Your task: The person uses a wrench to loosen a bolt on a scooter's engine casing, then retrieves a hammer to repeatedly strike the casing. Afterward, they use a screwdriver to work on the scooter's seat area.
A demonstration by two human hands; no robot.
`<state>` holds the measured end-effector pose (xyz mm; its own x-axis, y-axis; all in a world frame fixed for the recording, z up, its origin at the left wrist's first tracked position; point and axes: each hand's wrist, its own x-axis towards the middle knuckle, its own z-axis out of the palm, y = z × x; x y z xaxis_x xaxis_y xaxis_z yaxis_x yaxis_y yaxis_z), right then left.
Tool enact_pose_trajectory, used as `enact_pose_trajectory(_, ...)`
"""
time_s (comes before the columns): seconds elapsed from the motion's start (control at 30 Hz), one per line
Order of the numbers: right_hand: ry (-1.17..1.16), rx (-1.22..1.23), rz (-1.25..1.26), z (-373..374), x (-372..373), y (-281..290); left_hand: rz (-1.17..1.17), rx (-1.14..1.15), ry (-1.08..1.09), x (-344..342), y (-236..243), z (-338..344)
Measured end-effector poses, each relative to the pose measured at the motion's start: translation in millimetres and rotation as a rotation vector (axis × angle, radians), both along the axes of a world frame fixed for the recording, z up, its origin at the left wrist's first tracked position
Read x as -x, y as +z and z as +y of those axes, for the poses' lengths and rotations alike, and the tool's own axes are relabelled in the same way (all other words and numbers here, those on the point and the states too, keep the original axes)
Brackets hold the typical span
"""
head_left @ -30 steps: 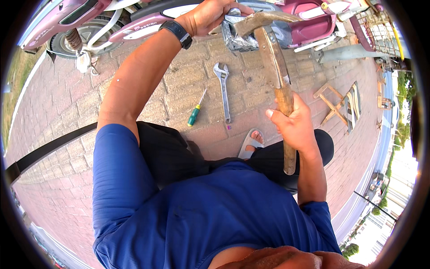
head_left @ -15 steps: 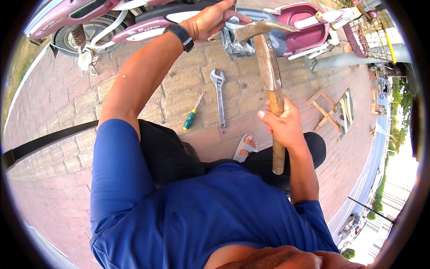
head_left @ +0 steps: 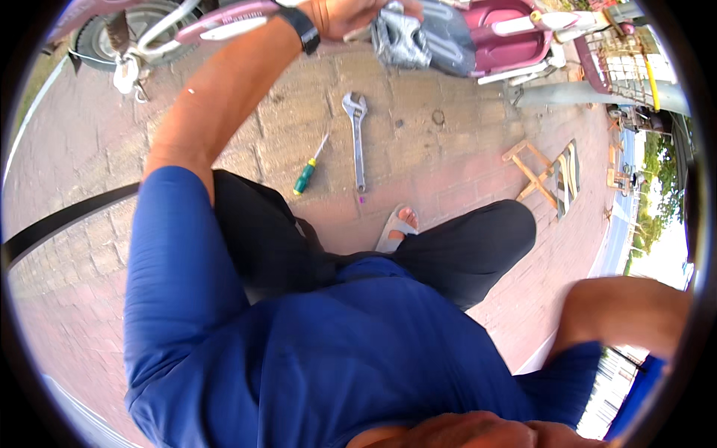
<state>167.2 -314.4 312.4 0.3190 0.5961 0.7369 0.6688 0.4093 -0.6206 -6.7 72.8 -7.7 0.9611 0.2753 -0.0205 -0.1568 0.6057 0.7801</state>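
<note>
My left hand [head_left: 349,16] reaches to the upper edge, beside a grey, plastic-wrapped part [head_left: 403,37] on the pink electric scooter [head_left: 511,37]. Its fingers look bent round something at the scooter, but the frame's edge cuts off part of the hand, and what it holds I cannot make out. A black watch band circles that wrist. My right forearm [head_left: 631,313] is raised and bent out at the right edge, blurred; the hand and the hammer are out of view. On the paving between my knees and the scooter lie an adjustable wrench [head_left: 357,142] and a green-handled screwdriver [head_left: 306,175].
A folding stool [head_left: 549,175] with a wooden frame stands on the paving to the right. Behind it, a pale pole [head_left: 560,95] lies across the upper right near a wire basket [head_left: 627,71]. The scooter's wheel [head_left: 112,37] is at upper left. My sandalled foot [head_left: 396,226] is below the wrench.
My right hand, which held a hammer in front of me, has swung up and out past the right edge with it. My left hand stays at the scooter; the view has shifted slightly.
</note>
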Motion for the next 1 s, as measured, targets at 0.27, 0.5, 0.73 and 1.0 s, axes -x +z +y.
enact_pose_trajectory(0.27, -0.348, 0.452, 0.555, -11.2, 14.4, -135.2, 0.071, -0.236, -0.087, -30.8, -6.0, -5.3)
enact_pose_trajectory(0.5, -0.200, 0.444, 0.704, -5.4, -6.4, -186.5, 0.211, -0.296, 0.006, -49.7, -21.0, -1.5)
enact_pose_trajectory(0.73, -0.066, 0.734, 0.725, 3.6, 14.5, -227.8, 0.294, -0.397, 0.205, -46.6, -37.1, 11.4)
enact_pose_trajectory(1.0, 0.097, 0.892, 0.612, 17.2, 33.7, -235.6, 0.117, -0.354, 0.191, -17.3, -6.8, -7.3)
